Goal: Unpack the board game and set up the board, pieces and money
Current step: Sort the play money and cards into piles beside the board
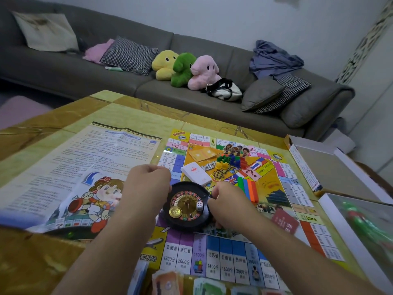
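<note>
The colourful game board [231,258] lies flat on the yellow table. On it stands a small black roulette wheel [187,206] with a gold coin [175,212] and a white die [199,206] inside. My left hand [146,184] grips the wheel's left rim, and my right hand [229,203] grips its right rim. Further back on the board lie a white card deck [196,173], a heap of small coloured pawns [230,161], a row of coloured blocks [247,187] and a dark red card deck [285,223]. Stacks of paper money [187,284] sit at the near edge.
A large printed rule sheet [80,171] covers the table's left side. The open game box [327,167] and its lid [365,228] with green plastic pieces stand at the right. A grey sofa [148,88] with cushions, plush toys and a bag runs behind the table.
</note>
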Available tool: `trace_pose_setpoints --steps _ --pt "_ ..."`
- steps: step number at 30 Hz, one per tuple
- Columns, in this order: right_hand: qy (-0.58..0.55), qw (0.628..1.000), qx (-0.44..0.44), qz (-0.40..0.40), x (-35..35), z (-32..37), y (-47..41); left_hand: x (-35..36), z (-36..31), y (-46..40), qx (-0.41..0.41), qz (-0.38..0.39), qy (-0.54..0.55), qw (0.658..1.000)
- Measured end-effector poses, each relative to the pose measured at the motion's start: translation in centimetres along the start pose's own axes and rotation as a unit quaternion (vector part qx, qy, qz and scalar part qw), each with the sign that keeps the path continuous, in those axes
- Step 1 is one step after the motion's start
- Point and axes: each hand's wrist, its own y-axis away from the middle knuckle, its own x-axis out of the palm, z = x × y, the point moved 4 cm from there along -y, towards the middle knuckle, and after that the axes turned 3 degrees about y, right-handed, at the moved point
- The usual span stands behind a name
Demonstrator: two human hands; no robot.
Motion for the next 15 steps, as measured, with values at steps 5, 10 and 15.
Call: trace_pose_setpoints --steps 5,10,15 --pt "0.019 1.0 0.012 -0.018 -1.0 -1.7 1.3 0.8 0.4 0.2 -0.001 0.015 -0.031 0.999" --pt "0.058 0.998 0.019 -0.025 -2.6 -3.7 2.9 1.7 0.8 0.4 0.003 0.029 -0.046 0.999" --pt "0.078 0.994 0.051 -0.051 -4.6 -6.8 4.2 3.1 1.4 0.8 0.02 0.057 -0.075 0.995"
